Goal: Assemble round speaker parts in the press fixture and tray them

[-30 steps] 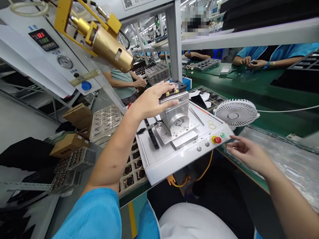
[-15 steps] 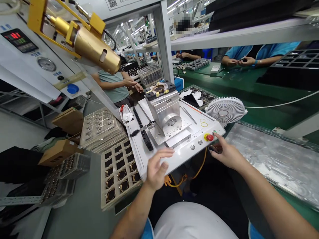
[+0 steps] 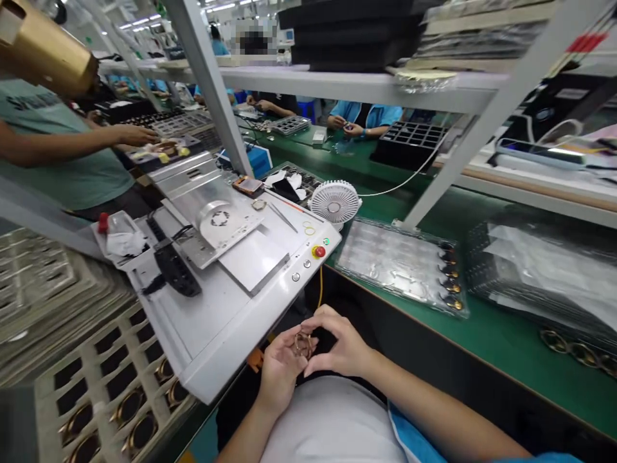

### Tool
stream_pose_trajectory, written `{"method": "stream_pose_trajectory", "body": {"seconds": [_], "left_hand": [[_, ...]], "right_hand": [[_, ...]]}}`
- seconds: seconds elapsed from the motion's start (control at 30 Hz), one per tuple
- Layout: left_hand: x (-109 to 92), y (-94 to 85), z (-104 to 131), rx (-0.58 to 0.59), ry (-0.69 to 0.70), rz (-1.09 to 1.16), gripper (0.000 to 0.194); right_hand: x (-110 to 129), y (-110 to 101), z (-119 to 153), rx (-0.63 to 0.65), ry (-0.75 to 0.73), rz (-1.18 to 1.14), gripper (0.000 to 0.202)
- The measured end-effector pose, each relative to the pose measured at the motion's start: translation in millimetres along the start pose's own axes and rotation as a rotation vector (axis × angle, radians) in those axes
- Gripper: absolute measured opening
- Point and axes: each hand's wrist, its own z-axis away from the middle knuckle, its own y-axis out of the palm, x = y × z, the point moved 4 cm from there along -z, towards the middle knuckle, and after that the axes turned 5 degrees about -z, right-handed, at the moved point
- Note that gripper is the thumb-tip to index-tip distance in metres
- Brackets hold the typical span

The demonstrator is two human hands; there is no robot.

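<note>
Ring: small, round, coppery-gold metal. Sits at left hand fingertips, right hand curled around its other side. Held off the bench, rim partly covered by fingers; exact tilt unclear.

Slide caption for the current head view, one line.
Left hand holding a ring-shaped part, right hand cupped alongside, near a white machine base.

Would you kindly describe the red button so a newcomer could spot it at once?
Start from the white machine base, left of the fan in the picture. Along its near edge runs a slanting row, where the red button sits between the green button and two silver buttons. Only it is red, with a yellow collar.
</note>
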Motion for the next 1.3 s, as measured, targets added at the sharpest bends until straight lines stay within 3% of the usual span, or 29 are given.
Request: {"method": "stream_pose_trajectory", "body": {"seconds": [0.13, 0.2, 0.27, 0.37, 0.43, 0.5, 0.57, 0.67, 0.8, 0.93, 1.0, 1.07, 1.17, 1.23, 1.3], "left_hand": [[-4, 1.3, 0, -0.009, -0.058, -0.083, 0.054], [-7, 3.3, 2, -0.054, -0.053, -0.132, 0.049], [-11, 4.0, 5, -0.113, -0.027, -0.141, 0.046], [-16, 1.3, 10, -0.166, 0.004, -0.121, 0.045], [-17, -2.4, 13, -0.176, 0.007, -0.135, 0.045], [-17, -5.5, 16, -0.173, 0.009, -0.153, 0.045], [-17, -6.6, 19, -0.158, 0.006, -0.156, 0.045], [-15, -6.1, 20, -0.148, -0.006, -0.151, 0.045], [-13, -4.4, 20, -0.157, -0.034, -0.161, 0.046], [-10, -2.7, 20, -0.136, -0.057, -0.154, 0.046], [-9, -3.6, 20, -0.131, -0.066, -0.152, 0.047], [-9, -4.8, 18, -0.124, -0.074, -0.156, 0.046], [-11, -1.4, 12, -0.052, -0.100, -0.189, 0.047], [-13, 7.3, 5, 0.059, -0.119, -0.211, 0.053], [-15, 19.3, -2, 0.196, -0.134, -0.203, 0.063]], "right_hand": [[6, -3, 3, 0.050, -0.044, 0.050, 0.073], [7, -21, -1, 0.158, -0.052, 0.152, 0.076], [0, -66, -12, 0.199, 0.055, 0.361, 0.070], [-16, -186, -29, -0.100, 0.457, 0.773, 0.036], [-18, -261, -35, -0.213, 0.561, 0.883, 0.030], [-18, -319, -36, -0.276, 0.637, 0.962, 0.025], [-19, -355, -32, -0.296, 0.692, 1.013, 0.023], [-26, -377, -26, -0.285, 0.766, 1.055, 0.026], [-40, -387, -22, -0.246, 0.816, 1.065, 0.027], [-38, -394, -21, -0.229, 0.777, 1.056, 0.028], [-32, -391, -21, -0.275, 0.751, 1.060, 0.027], [-26, -374, -23, -0.369, 0.684, 0.971, 0.027], [-23, -308, -26, -0.370, 0.577, 0.691, 0.042], [-24, -240, -26, -0.230, 0.572, 0.500, 0.054], [-22, -164, -23, -0.078, 0.602, 0.146, 0.055]]}}
